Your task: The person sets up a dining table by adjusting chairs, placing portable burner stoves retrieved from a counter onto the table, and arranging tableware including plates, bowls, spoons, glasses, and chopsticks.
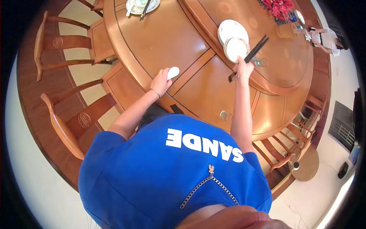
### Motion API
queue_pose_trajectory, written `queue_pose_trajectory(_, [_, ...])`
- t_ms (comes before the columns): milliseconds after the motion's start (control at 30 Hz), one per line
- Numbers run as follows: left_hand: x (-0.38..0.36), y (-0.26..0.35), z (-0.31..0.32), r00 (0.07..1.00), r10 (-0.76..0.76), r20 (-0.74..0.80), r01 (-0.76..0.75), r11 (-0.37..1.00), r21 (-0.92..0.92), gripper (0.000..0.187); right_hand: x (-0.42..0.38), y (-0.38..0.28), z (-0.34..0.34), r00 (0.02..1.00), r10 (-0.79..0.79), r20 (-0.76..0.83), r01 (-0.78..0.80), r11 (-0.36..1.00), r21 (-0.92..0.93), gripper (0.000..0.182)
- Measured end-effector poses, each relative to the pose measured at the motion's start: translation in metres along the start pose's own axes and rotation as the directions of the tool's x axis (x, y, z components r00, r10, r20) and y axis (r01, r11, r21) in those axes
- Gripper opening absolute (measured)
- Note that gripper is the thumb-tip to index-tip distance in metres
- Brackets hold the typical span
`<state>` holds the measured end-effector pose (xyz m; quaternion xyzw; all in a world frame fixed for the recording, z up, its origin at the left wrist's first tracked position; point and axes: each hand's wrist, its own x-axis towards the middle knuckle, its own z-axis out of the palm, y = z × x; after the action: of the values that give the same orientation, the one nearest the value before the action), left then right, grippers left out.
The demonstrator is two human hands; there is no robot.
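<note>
My left hand (161,81) is closed on a white spoon (173,72) above the wooden table (156,42). Farther right, my right hand (244,68) grips a bundle of dark chopsticks (257,49) and touches the near edge of a stack of small white dishes (236,49). Behind and partly under these lies a stack of larger white plates (232,30) on the raised turntable (207,23). A clear glass (260,62) stands just right of the chopsticks.
Another glass (225,115) is near the table's front edge. A place setting (143,5) with chopsticks lies at the top. Red flowers (278,8) are at the upper right, with a person (327,40) beyond. Wooden chairs (78,118) surround the table.
</note>
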<state>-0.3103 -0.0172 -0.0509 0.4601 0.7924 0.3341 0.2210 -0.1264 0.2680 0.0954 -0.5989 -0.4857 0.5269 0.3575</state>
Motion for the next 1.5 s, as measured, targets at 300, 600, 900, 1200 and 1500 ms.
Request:
queue_pose_trajectory(300, [-0.002, 0.003, -0.009, 0.998, -0.042, 0.044, 0.042, 0.999, 0.004, 0.047, 0.092, -0.012, 0.049, 0.989, 0.127, -0.073, -0.129, 0.992, -0.018, 0.013])
queue_pose_trajectory(600, [0.021, 0.006, -0.017, 0.995, -0.093, -0.027, 0.089, 0.987, -0.135, 0.042, 0.103, -0.001, 0.046, 0.987, 0.142, -0.078, -0.145, 0.989, -0.035, 0.017])
queue_pose_trajectory(900, [0.19, 0.065, -0.022, 0.994, -0.096, -0.056, 0.081, 0.972, -0.22, 0.022, 0.059, 0.006, 0.017, 0.897, -0.364, -0.253, 0.09, 0.709, -0.7, 0.033])
queue_pose_trajectory(1200, [0.32, 0.13, 0.026, 0.986, 0.166, -0.032, -0.169, 0.963, -0.209, 0.022, 0.07, 0.052, 0.006, 0.961, -0.206, -0.183, 0.062, 0.81, -0.584, 0.036])
queue_pose_trajectory(1500, [0.332, 0.13, 0.037, 0.968, 0.246, 0.038, -0.232, 0.947, -0.223, 0.025, 0.113, 0.073, 0.011, 0.983, -0.052, -0.174, -0.034, 0.887, -0.461, 0.033])
